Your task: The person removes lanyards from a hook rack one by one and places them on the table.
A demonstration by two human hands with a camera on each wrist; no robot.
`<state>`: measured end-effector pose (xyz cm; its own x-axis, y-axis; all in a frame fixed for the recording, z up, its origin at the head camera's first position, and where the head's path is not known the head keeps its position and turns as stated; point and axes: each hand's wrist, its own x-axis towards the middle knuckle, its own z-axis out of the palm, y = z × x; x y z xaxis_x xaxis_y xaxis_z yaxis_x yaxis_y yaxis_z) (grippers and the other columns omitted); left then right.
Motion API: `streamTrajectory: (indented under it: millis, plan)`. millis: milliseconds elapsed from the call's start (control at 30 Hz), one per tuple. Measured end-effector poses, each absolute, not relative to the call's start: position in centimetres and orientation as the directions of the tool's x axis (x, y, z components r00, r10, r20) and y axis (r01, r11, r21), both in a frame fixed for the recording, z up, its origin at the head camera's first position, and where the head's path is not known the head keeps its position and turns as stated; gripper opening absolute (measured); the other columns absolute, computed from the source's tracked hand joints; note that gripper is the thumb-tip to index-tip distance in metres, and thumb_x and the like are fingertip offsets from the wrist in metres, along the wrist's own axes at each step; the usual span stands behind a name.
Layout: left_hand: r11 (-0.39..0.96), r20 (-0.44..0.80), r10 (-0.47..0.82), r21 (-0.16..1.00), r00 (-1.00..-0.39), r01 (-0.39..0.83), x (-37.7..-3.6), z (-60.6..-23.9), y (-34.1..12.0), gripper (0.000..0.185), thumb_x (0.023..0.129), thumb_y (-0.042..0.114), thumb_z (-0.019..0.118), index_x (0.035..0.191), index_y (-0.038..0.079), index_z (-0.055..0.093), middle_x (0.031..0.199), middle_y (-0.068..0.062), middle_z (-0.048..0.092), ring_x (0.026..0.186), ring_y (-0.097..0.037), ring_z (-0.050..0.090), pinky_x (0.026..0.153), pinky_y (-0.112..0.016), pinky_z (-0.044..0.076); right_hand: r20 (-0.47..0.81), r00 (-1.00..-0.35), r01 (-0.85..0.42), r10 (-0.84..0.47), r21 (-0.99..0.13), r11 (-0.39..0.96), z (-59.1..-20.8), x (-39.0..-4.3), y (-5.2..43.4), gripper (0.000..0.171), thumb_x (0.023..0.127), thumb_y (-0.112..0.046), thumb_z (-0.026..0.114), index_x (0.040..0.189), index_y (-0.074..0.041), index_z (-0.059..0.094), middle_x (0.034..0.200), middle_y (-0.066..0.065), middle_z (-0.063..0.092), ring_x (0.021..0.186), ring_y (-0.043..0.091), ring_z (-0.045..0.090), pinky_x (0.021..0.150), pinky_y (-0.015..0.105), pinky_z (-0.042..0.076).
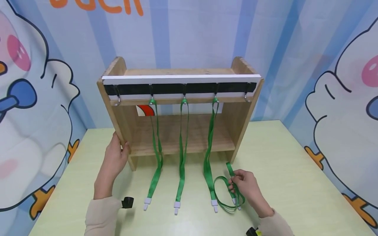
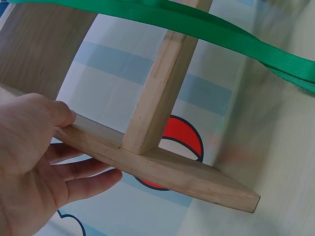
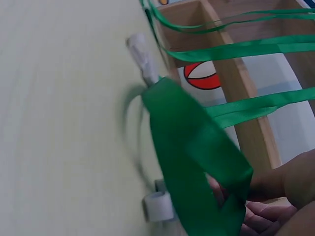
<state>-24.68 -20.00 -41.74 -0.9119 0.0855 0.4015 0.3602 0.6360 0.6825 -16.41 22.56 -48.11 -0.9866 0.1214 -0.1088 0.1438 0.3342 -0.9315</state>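
Left hand (image 1: 115, 156) grips rack side (image 2: 147, 162); right hand (image 1: 247, 186) pinches lanyard (image 3: 197, 147), wrist view blurred, apparently folded

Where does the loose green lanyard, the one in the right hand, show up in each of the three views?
Head: the loose green lanyard lies looped on the table, lower right of centre, pinched by the right hand.
Left wrist: not identifiable; the green strap at the top looks like a hanging one.
Right wrist: it fills the centre as a broad blurred band.
Shared landmark: the wooden rack, also at and.
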Motion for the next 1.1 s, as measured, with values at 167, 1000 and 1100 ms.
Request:
streamTrajectory:
  millis: [167,1000,1100]
  plan:
    - [0.634,0.408,0.087,0.681,-0.909,0.366,-24.6,-41.8,-20.0,0.059,0.105,0.002,0.045,0.155,-0.007,0.015,0.144,-0.037,0.038,0.126,-0.054,0.048,0.09,-0.064,0.053,0.002,-0.989,0.083,0.151,-0.825,0.559,-48.3,-16.3,22.6,0.018,0.093,0.005,0.06,0.107,0.012,0.067,0.076,0.008,0.07,0.064,0.018,0.064,0.055,0.024,0.052]
    - [0.616,0.395,0.079,0.702,-0.915,0.357,-24.9,-41.9,-20.0,0.059,0.105,0.002,0.045,0.156,-0.005,0.015,0.147,-0.035,0.037,0.129,-0.053,0.046,0.093,-0.063,0.052,0.154,-0.979,0.008,0.133,-0.621,0.784,-46.0,-16.5,23.5,0.016,0.095,-0.014,0.064,0.097,-0.001,0.073,0.084,0.009,0.072,0.069,0.019,0.064,0.055,0.034,0.052]
    - [0.617,0.391,0.076,0.704,-0.917,0.351,-24.9,-42.0,-20.1,0.06,0.105,0.003,0.045,0.156,-0.005,0.015,0.147,-0.035,0.037,0.129,-0.053,0.046,0.093,-0.063,0.051,0.207,-0.972,-0.045,0.113,-0.634,0.772,-45.0,-16.9,23.2,0.016,0.096,-0.012,0.064,0.097,0.0,0.073,0.086,0.009,0.073,0.07,0.02,0.066,0.058,0.033,0.054]
